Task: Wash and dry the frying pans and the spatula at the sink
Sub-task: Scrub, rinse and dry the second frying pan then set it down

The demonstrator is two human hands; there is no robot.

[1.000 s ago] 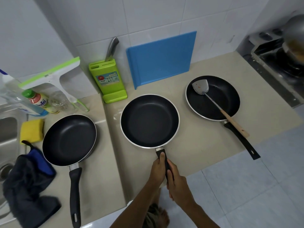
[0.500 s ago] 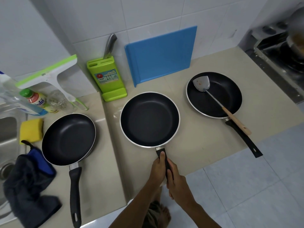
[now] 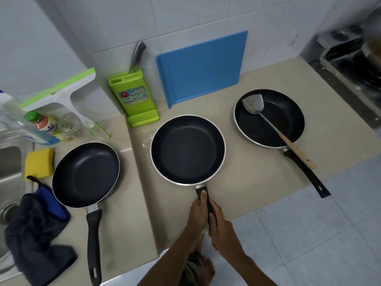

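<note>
**Middle pan gripped by two hands, ready to be carried to the sink**

The black handle of the middle pan (image 3: 187, 149) is held by both hands: the left hand (image 3: 198, 213) is wrapped around it with the thumb laid along the top, and the right hand (image 3: 219, 226) is closed on it just behind, fingers clamped on the handle. The pan rests flat on the counter (image 3: 237, 180).

For the step to go well, the pan is best lifted level and swung left toward the sink (image 3: 9, 162), high enough to pass over the left pan (image 3: 85, 175), which lies between the middle pan and the sink. The dark cloth (image 3: 35, 234) is draped at the sink's edge, left of that pan's handle, and the yellow sponge (image 3: 39, 163) sits just behind it; both are better left undisturbed.

To the right of the middle pan, well apart, the right pan (image 3: 288, 112) is seen with the spatula (image 3: 274, 126) lying in it, blade inside and wooden handle out over the rim. Soiling cannot be judged on the dark coatings.
</note>
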